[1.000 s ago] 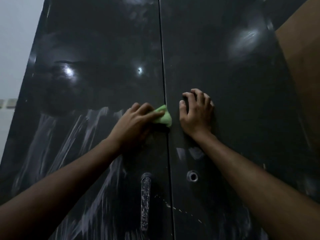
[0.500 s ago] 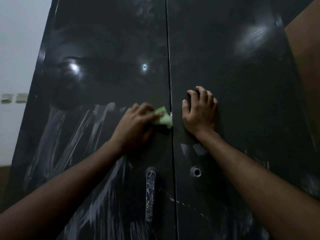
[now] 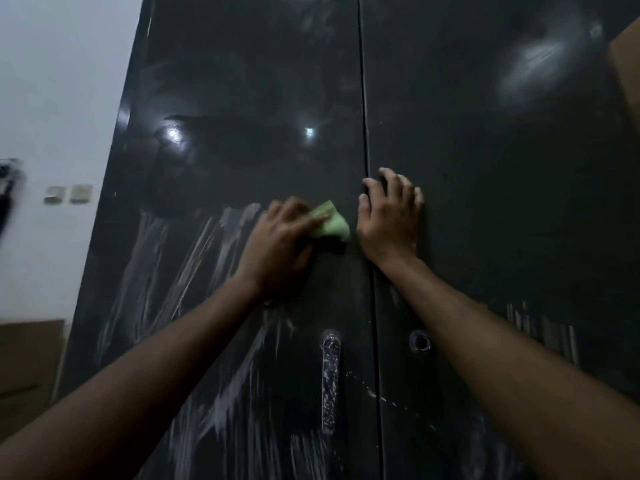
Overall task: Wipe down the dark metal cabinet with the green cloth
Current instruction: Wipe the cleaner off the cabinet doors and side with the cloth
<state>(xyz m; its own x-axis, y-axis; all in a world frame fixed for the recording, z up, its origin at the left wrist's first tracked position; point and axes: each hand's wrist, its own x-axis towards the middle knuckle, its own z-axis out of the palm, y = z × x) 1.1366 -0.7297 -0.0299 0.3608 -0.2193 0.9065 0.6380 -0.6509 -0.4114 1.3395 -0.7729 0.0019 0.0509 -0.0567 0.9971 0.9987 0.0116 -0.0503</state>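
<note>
Shifted a little leftward since a second ago: left hand [image 3: 277, 244] and green cloth [image 3: 330, 221], then right up against the seam [image 3: 367, 188] between the two doors, now just short of it. Right hand [image 3: 389, 220] unchanged, planted on the right door beside the seam.

Dark metal cabinet [image 3: 502, 202] filling most of the head view, two tall doors meeting at a vertical seam. Left hand pressed on the left door, fingers [image 3: 313, 221] curled over the green cloth and clamping it against the metal; cloth bunched, sticking out past the fingertips toward the seam, touching the door surface. Right hand braced on the right door, fingers [image 3: 381, 195] spread and slightly bent, tips on the metal, grasping nothing. Hands near each other, apart, seam between them.

White streaky smears [image 3: 166, 271] across the lower left door, running downward below and left of the cloth; fainter streaks low on the right door. Speckled vertical handle [image 3: 330, 379] on the left door below the hands, round keyhole [image 3: 420, 341] just across the seam on the right door. Bright reflected spots [image 3: 173, 135] on the upper left door. White wall [image 3: 62, 98] at left with two small wall switches [image 3: 68, 194]; brown surface at the far right edge.
</note>
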